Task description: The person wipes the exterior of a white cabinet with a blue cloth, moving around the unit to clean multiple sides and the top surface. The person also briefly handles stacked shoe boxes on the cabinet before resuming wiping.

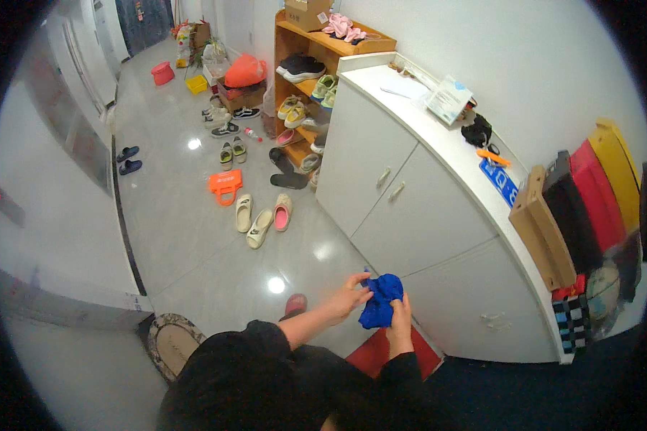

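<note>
A crumpled piece of blue fabric (380, 301) is held up in front of me, over the edge of a red mat (371, 353). My right hand (400, 323) grips its lower right side, with the thumb over the cloth. My left hand (353, 295) is at its upper left, fingers on the edge; a small blue end sticks up by the fingertips. Beyond my hands stands a grey-white cabinet (436, 210) with pale handles. One of my feet, in a dark red shoe (296, 303), shows on the tiled floor.
Slippers (259, 229), an orange bag (226, 186) and several shoes lie on the floor ahead. A wooden shoe rack (302, 32) adjoins the cabinet. On the white top are a box (448, 101) and a blue plate (498, 181). A patterned mat (173, 342) lies at lower left.
</note>
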`<state>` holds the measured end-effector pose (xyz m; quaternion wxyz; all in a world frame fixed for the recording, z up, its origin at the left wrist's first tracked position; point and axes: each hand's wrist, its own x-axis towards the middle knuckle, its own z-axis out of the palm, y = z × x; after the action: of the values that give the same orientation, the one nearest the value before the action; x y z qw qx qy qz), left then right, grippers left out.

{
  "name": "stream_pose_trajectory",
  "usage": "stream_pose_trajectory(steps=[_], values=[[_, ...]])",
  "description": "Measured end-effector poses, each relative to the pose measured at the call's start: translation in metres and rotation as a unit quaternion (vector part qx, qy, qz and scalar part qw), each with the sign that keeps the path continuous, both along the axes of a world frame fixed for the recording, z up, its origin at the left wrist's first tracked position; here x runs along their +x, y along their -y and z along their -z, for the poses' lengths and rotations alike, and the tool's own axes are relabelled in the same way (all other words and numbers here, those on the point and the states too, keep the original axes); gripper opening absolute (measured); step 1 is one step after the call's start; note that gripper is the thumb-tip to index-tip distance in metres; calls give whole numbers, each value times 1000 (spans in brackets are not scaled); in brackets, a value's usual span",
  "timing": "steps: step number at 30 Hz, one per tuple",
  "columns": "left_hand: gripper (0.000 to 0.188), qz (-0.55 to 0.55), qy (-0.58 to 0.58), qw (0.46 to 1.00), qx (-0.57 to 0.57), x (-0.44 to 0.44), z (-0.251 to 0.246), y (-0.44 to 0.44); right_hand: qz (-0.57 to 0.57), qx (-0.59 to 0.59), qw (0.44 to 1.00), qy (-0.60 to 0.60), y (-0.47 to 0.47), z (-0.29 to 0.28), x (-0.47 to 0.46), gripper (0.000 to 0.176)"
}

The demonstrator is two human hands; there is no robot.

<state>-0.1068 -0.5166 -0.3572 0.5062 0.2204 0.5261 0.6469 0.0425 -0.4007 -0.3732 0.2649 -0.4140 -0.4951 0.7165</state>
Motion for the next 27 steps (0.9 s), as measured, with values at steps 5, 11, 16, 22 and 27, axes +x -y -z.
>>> stream_pose_trajectory(steps=[5, 11, 16, 22, 27], values=[[58, -26, -11, 999, 30, 103, 15, 18, 76, 28, 997, 8, 67, -43, 101, 39], [54, 58, 161, 979, -112, 116, 7, 76, 97, 90, 989, 64, 46, -82, 192, 40], [26, 122, 276, 933, -195, 82, 35, 114, 100, 346, 908, 213, -33, -82, 184, 47], [13, -43, 294, 933, -205, 23, 60, 128, 85, 627, 716, 295, -186, -159, 33, 43], [15, -96, 307, 926, -196, -77, 93, 121, 18, 724, 551, 414, -298, -148, -104, 39]])
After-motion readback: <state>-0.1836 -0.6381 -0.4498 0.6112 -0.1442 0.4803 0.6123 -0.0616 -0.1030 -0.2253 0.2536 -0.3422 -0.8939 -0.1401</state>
